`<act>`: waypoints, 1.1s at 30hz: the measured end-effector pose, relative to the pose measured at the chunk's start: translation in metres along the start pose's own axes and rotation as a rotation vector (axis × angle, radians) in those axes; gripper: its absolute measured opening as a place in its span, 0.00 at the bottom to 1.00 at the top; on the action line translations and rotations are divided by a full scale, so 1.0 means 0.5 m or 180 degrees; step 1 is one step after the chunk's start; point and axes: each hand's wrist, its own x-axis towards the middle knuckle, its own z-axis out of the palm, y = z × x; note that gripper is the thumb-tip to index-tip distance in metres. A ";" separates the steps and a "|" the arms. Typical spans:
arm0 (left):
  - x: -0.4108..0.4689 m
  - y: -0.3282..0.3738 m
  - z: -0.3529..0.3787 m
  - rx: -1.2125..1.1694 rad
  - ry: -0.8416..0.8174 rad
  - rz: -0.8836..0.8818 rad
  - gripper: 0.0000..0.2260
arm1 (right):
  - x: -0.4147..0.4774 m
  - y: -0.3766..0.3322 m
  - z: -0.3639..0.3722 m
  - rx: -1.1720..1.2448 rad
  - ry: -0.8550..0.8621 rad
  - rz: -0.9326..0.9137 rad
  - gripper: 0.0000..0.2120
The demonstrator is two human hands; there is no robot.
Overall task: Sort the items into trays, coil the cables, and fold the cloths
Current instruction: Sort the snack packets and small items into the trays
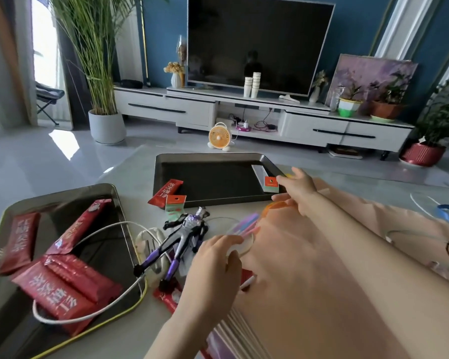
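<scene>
Trays two: silver tray (49, 194), black tray (213, 182); toy figure (184, 237) one.

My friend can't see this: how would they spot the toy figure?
Start at the shiny silver metal tray on the left, then look towards the black rectangular tray behind. Between them, on the pale tabletop, lies the purple, black and silver plastic action figure. Its neighbours are flat red packets and a white cable; it alone has arms and legs.

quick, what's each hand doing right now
left hand: fingers curled round a pale round thing, too blurred to name
right hand: open, holding nothing
</scene>
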 end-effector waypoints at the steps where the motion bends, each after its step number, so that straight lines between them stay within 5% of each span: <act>1: -0.003 -0.005 -0.003 0.0070 0.0033 0.0039 0.14 | -0.003 0.010 -0.006 -0.0146 0.0021 -0.0059 0.27; 7: -0.003 0.006 -0.008 -0.0062 0.0010 0.0121 0.14 | -0.075 0.052 -0.043 -0.0557 -0.0213 -0.0297 0.16; 11: -0.012 0.008 -0.009 -0.0318 0.0386 -0.0038 0.16 | -0.159 0.058 -0.062 -0.0997 -0.1058 -0.0746 0.07; 18: -0.062 -0.022 -0.044 -0.0433 0.0649 -0.0180 0.17 | -0.314 0.094 -0.019 -0.1710 -0.1812 -0.1352 0.08; 22: -0.075 -0.018 -0.059 -0.0223 0.0640 -0.0077 0.16 | -0.339 0.115 0.016 -0.2440 -0.1373 -0.2086 0.14; 29: -0.092 0.007 -0.041 0.0198 0.0513 0.0046 0.13 | -0.330 0.102 0.039 -0.3146 -0.1220 -0.1775 0.12; 33: -0.099 0.001 -0.028 0.0315 0.0432 -0.0086 0.13 | -0.320 0.074 0.035 -0.2877 -0.1575 -0.1120 0.09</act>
